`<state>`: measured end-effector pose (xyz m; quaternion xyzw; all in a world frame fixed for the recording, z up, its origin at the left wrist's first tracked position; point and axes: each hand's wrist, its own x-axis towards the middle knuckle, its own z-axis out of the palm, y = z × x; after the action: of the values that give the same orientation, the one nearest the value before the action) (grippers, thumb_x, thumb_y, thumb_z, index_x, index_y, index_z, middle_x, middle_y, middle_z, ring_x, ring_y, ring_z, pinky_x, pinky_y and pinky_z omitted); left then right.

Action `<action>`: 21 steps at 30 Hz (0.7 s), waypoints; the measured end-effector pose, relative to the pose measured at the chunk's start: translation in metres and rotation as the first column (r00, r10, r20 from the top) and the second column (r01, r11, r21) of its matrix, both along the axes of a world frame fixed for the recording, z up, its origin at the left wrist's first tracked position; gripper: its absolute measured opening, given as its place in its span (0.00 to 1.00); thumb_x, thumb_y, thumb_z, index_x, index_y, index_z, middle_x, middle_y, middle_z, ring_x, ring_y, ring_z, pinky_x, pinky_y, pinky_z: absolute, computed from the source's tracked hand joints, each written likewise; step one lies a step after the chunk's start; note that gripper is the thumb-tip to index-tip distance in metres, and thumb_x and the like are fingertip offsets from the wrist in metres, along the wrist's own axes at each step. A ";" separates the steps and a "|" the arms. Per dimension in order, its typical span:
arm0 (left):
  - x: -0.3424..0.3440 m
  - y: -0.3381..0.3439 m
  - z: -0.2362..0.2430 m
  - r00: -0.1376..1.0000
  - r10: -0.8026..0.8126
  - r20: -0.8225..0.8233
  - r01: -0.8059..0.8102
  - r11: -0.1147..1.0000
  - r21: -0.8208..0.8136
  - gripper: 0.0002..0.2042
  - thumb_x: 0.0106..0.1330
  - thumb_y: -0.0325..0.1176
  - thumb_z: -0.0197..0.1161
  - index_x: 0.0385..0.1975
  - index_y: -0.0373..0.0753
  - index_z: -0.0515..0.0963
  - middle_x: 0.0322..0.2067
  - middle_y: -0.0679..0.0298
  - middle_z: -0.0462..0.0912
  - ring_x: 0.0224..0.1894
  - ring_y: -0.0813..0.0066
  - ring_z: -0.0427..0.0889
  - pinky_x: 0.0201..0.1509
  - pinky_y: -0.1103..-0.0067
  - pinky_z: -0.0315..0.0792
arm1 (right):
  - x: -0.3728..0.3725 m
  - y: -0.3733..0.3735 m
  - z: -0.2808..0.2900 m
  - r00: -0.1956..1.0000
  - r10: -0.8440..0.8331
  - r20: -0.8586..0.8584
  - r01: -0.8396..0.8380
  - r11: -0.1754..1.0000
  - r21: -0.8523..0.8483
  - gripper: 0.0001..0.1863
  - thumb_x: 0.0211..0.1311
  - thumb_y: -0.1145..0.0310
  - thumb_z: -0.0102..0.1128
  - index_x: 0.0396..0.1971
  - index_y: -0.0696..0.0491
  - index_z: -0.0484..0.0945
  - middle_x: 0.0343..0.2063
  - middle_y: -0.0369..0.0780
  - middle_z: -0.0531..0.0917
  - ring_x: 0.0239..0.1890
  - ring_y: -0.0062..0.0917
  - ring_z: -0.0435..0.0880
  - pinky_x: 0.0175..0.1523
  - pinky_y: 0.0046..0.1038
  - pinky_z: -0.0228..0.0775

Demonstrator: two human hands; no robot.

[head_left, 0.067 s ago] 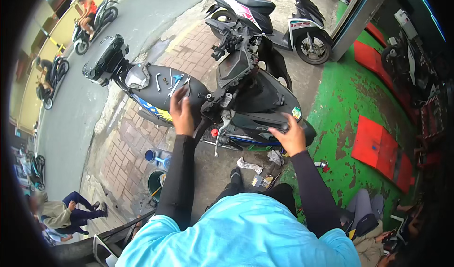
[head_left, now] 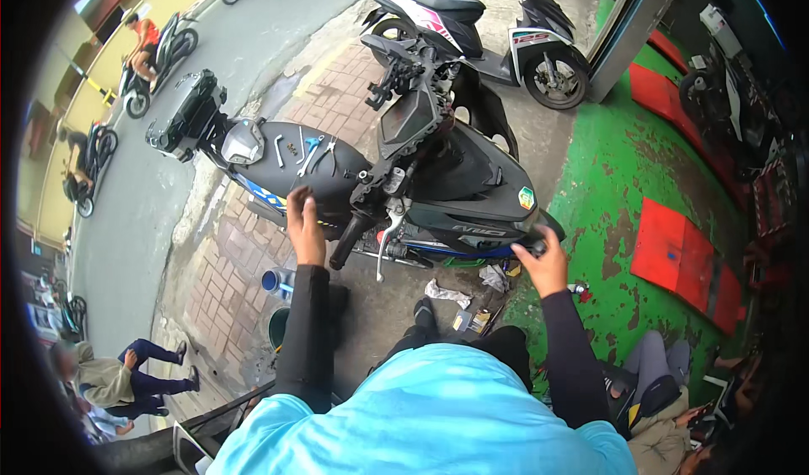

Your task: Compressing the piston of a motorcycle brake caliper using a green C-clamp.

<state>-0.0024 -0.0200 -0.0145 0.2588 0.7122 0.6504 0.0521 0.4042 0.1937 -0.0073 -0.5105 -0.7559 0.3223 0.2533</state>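
Note:
Above the near side of the motor scooter's [head_left: 472, 176] seat [head_left: 286, 172], my left hand [head_left: 306, 235] is raised with its fingers stretched up, left of the handlebar grip [head_left: 351, 241]. A dark patch shows at its fingertips; I cannot tell if it is a thing or grime. My right hand [head_left: 546, 266] is beside the scooter's front panel, fingers closed around a small dark round part [head_left: 537, 247]. On the seat lie an L-shaped wrench [head_left: 279, 150], several small bolts [head_left: 292, 149], a blue-handled tool [head_left: 311, 148] and pliers [head_left: 331, 157].
A white-and-black scooter [head_left: 438, 20] stands behind. Red ramps [head_left: 674, 252] lie on the green floor [head_left: 590, 222]. Rags [head_left: 447, 293], a blue container [head_left: 276, 281] and a bucket [head_left: 278, 327] are on the ground. Riders [head_left: 145, 50] are on the road; people sit at both sides.
My left hand has drawn back toward me and left, off the seat's tools. My right hand has moved right and nearer, still with the small dark part.

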 end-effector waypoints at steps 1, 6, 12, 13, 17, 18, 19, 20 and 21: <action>0.002 -0.021 -0.005 0.999 -0.043 -0.014 0.040 0.982 -0.185 0.14 0.75 0.35 0.55 0.51 0.31 0.77 0.46 0.55 0.83 0.52 0.70 0.81 0.58 0.76 0.71 | 0.044 -0.003 -0.015 0.997 -0.077 -0.019 0.077 0.997 -0.009 0.34 0.50 0.53 0.79 0.54 0.54 0.77 0.38 0.47 0.87 0.41 0.39 0.88 0.47 0.36 0.77; 0.015 -0.060 -0.022 0.957 -0.208 0.202 0.274 0.878 -0.394 0.16 0.75 0.41 0.56 0.40 0.31 0.81 0.33 0.63 0.84 0.38 0.77 0.80 0.46 0.78 0.72 | 0.253 -0.049 -0.092 0.842 -0.457 0.287 0.509 0.849 -0.142 0.35 0.51 0.52 0.77 0.55 0.54 0.74 0.47 0.51 0.84 0.49 0.44 0.83 0.52 0.41 0.73; 0.017 -0.068 -0.038 0.993 -0.038 0.108 0.086 0.873 -0.480 0.24 0.76 0.49 0.54 0.43 0.29 0.82 0.35 0.57 0.85 0.39 0.71 0.82 0.48 0.77 0.73 | 0.426 -0.166 -0.194 0.652 -0.507 0.564 0.742 0.581 -0.335 0.39 0.56 0.62 0.70 0.65 0.58 0.62 0.53 0.56 0.78 0.53 0.48 0.80 0.56 0.44 0.72; 0.017 -0.075 -0.043 0.996 -0.058 0.063 0.081 0.886 -0.457 0.24 0.76 0.50 0.53 0.44 0.30 0.82 0.37 0.55 0.85 0.40 0.70 0.82 0.48 0.76 0.74 | 0.441 -0.177 -0.209 0.650 -0.481 0.588 0.741 0.572 -0.352 0.39 0.56 0.62 0.70 0.65 0.58 0.62 0.53 0.56 0.78 0.53 0.48 0.80 0.56 0.44 0.72; 0.034 -0.117 -0.082 0.971 0.131 0.198 -0.029 0.895 -0.446 0.22 0.78 0.46 0.48 0.56 0.32 0.74 0.47 0.51 0.82 0.43 0.65 0.83 0.43 0.73 0.81 | 0.487 -0.216 -0.266 0.576 -0.329 0.749 0.807 0.376 -0.455 0.46 0.60 0.62 0.62 0.74 0.60 0.48 0.56 0.59 0.77 0.51 0.49 0.80 0.54 0.47 0.73; 0.050 -0.132 -0.093 0.938 0.255 0.236 -0.086 0.829 -0.553 0.22 0.76 0.45 0.51 0.55 0.31 0.74 0.49 0.51 0.81 0.44 0.65 0.83 0.42 0.72 0.81 | 0.500 -0.222 -0.277 0.610 -0.251 0.752 0.782 0.345 -0.520 0.48 0.60 0.63 0.63 0.74 0.60 0.46 0.56 0.60 0.77 0.52 0.49 0.80 0.55 0.46 0.73; 0.072 -0.149 -0.107 0.909 0.328 0.258 -0.083 0.748 -0.659 0.23 0.72 0.45 0.55 0.54 0.29 0.74 0.45 0.51 0.81 0.43 0.64 0.84 0.37 0.71 0.82 | 0.506 -0.216 -0.295 0.628 -0.218 0.747 0.770 0.313 -0.556 0.49 0.60 0.63 0.63 0.75 0.61 0.44 0.56 0.60 0.77 0.52 0.50 0.81 0.55 0.46 0.73; 0.101 -0.160 -0.126 0.909 0.344 0.236 -0.059 0.665 -0.745 0.22 0.70 0.44 0.58 0.51 0.28 0.76 0.39 0.53 0.83 0.38 0.64 0.84 0.33 0.72 0.81 | 0.513 -0.215 -0.305 0.661 -0.181 0.728 0.736 0.344 -0.583 0.48 0.60 0.63 0.64 0.74 0.61 0.46 0.55 0.60 0.78 0.52 0.51 0.81 0.56 0.46 0.72; 0.130 -0.168 -0.142 0.899 0.330 0.287 0.027 0.613 -0.790 0.17 0.70 0.40 0.58 0.44 0.28 0.79 0.33 0.55 0.83 0.34 0.65 0.85 0.32 0.73 0.81 | 0.517 -0.211 -0.316 0.696 -0.179 0.696 0.695 0.415 -0.588 0.47 0.60 0.63 0.64 0.74 0.60 0.48 0.54 0.59 0.79 0.52 0.52 0.81 0.57 0.47 0.72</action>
<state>0.1277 -0.1880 -0.1562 0.0072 0.9146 0.3192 0.2482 0.9215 -0.0178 -0.3235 -0.8205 -0.3801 0.3971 -0.1572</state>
